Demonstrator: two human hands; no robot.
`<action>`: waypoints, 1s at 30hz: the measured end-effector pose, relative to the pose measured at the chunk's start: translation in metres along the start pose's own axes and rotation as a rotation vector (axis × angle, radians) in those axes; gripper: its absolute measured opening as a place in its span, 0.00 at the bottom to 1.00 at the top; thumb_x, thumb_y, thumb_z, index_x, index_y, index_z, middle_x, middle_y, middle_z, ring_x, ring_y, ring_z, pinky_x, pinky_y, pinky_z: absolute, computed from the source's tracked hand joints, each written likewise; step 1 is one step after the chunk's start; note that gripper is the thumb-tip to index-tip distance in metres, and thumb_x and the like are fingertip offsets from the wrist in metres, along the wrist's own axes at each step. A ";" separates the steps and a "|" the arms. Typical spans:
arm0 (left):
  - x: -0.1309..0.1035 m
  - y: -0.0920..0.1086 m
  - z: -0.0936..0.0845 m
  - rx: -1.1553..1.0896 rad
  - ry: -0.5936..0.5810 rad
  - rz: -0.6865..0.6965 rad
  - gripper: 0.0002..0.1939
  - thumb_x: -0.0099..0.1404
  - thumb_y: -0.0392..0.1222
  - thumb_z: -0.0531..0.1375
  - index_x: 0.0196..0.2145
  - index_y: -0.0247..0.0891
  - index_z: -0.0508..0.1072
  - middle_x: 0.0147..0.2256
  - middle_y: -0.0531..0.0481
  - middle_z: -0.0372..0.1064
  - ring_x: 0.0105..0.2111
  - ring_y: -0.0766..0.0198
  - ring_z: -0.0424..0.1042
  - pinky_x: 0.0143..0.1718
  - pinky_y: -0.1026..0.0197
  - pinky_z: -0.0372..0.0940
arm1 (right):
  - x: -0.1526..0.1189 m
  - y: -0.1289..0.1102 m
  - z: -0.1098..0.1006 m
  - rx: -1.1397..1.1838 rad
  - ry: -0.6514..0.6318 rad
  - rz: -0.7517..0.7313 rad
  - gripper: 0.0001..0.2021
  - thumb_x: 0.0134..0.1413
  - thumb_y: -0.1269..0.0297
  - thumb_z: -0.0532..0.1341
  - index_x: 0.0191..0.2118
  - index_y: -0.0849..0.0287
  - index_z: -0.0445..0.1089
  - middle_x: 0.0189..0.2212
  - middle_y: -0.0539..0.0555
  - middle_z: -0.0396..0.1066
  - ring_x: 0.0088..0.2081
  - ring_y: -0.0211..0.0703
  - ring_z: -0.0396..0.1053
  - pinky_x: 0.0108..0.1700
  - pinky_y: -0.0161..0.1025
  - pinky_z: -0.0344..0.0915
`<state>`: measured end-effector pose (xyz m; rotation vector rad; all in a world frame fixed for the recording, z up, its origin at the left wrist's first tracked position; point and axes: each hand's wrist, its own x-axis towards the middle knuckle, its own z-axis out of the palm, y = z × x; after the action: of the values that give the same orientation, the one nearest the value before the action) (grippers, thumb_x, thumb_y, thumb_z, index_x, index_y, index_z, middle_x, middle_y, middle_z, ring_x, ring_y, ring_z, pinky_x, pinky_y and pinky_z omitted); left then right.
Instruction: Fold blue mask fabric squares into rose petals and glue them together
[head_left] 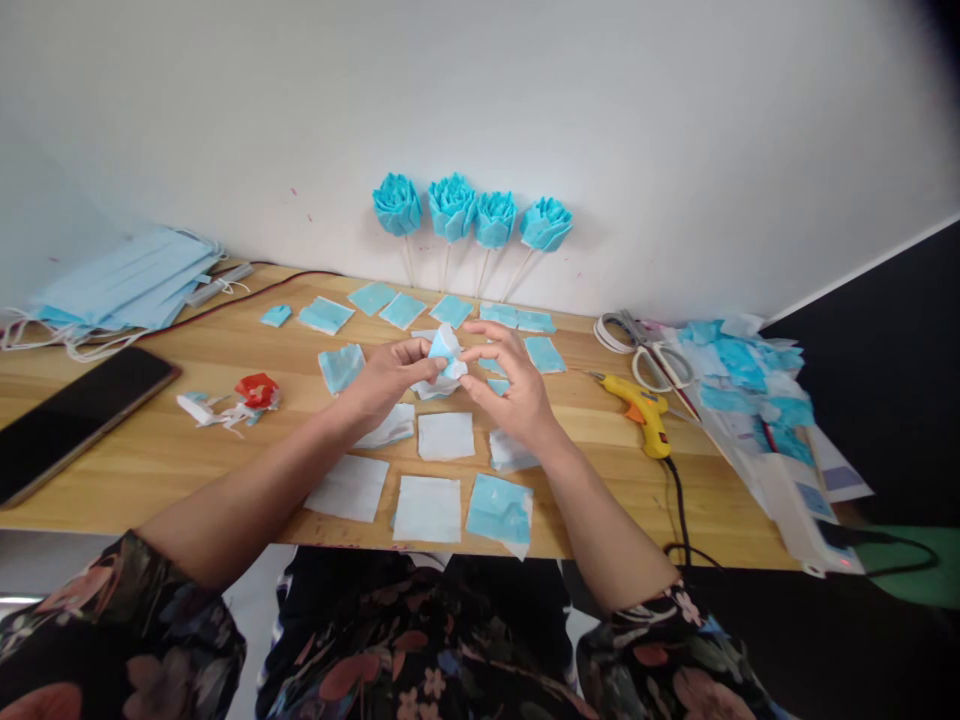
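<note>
Between my hands, over the middle of the table, is a small folded blue and white piece (445, 345). My left hand (394, 375) pinches its lower left side between thumb and fingers. On its right side my right hand (506, 378) has its fingers curved and apart, the thumb tip at the white lower edge. Around and below them lie several cut squares, some blue like the one at the lower right (500, 508), others white like the one nearest the table's front edge (427, 508).
Several blue flowers on sticks (451, 207) lean on the wall. A yellow glue gun (643, 412), scissors (661, 366) and blue scraps (739, 365) are right. Left are masks (131, 283), a phone (82, 420) and a red scrap (257, 391).
</note>
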<state>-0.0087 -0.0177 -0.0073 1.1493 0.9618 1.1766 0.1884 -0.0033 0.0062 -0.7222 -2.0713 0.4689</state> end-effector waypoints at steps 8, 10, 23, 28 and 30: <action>-0.001 0.003 0.002 -0.012 0.010 -0.015 0.11 0.54 0.47 0.69 0.28 0.37 0.75 0.27 0.53 0.68 0.28 0.67 0.63 0.34 0.61 0.58 | 0.000 0.001 -0.002 0.010 0.008 0.040 0.04 0.60 0.66 0.62 0.40 0.49 0.71 0.55 0.53 0.69 0.60 0.50 0.65 0.61 0.58 0.63; 0.000 0.001 0.002 -0.008 0.008 -0.010 0.11 0.54 0.48 0.69 0.27 0.37 0.75 0.27 0.53 0.68 0.28 0.67 0.64 0.34 0.61 0.58 | 0.000 0.001 -0.002 0.021 0.001 0.047 0.03 0.60 0.66 0.62 0.37 0.49 0.72 0.54 0.52 0.70 0.59 0.50 0.66 0.60 0.57 0.64; -0.001 0.004 0.004 0.029 0.014 0.013 0.11 0.54 0.47 0.69 0.26 0.37 0.74 0.26 0.52 0.69 0.28 0.66 0.63 0.33 0.61 0.59 | -0.002 0.007 0.010 0.356 0.039 0.334 0.07 0.57 0.58 0.63 0.34 0.56 0.72 0.52 0.57 0.70 0.56 0.46 0.69 0.51 0.43 0.71; -0.001 0.002 0.003 0.019 -0.007 0.005 0.11 0.54 0.47 0.69 0.27 0.37 0.75 0.26 0.53 0.69 0.28 0.67 0.64 0.34 0.61 0.59 | -0.002 0.006 0.012 0.445 0.039 0.403 0.10 0.55 0.55 0.65 0.34 0.56 0.71 0.51 0.56 0.72 0.51 0.45 0.72 0.49 0.42 0.73; -0.001 0.002 0.003 0.013 -0.014 0.002 0.11 0.54 0.47 0.69 0.26 0.37 0.74 0.26 0.52 0.69 0.28 0.66 0.64 0.34 0.61 0.59 | -0.002 0.006 0.012 0.474 0.028 0.420 0.10 0.56 0.55 0.65 0.35 0.56 0.71 0.51 0.56 0.74 0.51 0.45 0.73 0.50 0.43 0.72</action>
<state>-0.0064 -0.0192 -0.0043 1.1677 0.9585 1.1638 0.1813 -0.0004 -0.0052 -0.8615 -1.6811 1.1321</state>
